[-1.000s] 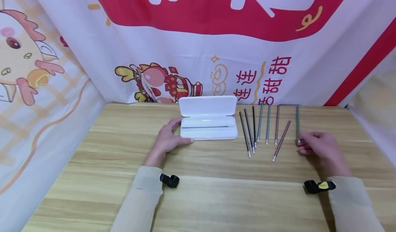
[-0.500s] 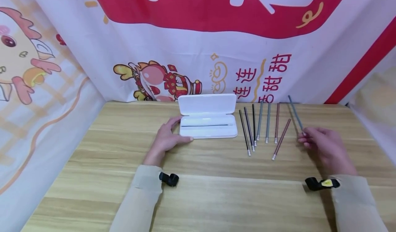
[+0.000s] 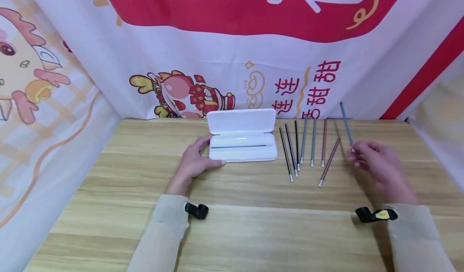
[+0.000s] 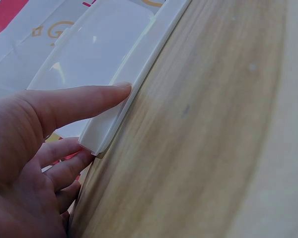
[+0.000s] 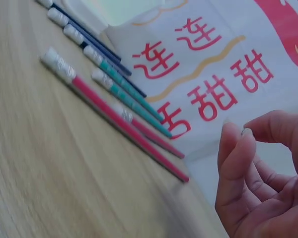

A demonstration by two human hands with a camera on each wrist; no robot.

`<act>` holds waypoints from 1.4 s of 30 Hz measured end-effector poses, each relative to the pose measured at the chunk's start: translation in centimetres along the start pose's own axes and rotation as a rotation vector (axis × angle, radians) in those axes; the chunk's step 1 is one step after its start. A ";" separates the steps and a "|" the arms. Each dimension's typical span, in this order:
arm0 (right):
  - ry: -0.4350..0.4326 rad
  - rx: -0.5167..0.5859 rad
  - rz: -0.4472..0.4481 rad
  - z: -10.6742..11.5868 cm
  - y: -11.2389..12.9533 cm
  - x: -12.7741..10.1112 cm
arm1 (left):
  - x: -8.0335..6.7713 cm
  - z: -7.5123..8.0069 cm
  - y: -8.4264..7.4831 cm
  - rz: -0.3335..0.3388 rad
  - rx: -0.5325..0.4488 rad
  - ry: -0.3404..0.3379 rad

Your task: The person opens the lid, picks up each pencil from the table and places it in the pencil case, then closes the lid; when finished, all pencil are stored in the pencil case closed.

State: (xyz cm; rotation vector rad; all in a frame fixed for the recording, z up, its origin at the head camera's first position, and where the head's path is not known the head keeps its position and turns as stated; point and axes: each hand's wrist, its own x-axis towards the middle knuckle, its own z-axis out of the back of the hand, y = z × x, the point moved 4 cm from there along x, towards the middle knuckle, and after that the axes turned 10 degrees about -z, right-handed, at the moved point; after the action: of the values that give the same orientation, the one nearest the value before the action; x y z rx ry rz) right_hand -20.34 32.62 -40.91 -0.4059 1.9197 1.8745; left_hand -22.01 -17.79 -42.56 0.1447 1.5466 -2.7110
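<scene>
Pinching a blue-grey pencil (image 3: 346, 125), the right hand (image 3: 375, 162) is pointing it forward — crosswise to the case (image 3: 250, 154), well leftward. The left hand (image 3: 192, 160) is gripping the case's left end.

White case (image 3: 241, 155), black, green and red pencils (image 5: 131, 130)

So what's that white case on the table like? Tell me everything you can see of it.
The white case is a long, shallow box with rounded corners and a glossy surface; whether it is plastic or metal, I can't tell. It sits on the wood-grained table, its long side running left to right, with its lid open and raised at the back. One dark pencil lies lengthwise inside. The left hand holds its left end, thumb on the front edge.
</scene>
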 end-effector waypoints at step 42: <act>0.188 -0.233 0.078 -10.4 1.2 -2.2 | 0.0 0.1 0.1 -0.018 0.000 -0.010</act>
State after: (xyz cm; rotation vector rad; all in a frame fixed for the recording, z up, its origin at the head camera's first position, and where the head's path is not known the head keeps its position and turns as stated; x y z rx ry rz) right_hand -20.07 22.12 -38.81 -0.6063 1.8606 2.1903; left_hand -22.00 -17.95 -42.58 0.1175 1.5521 -2.7209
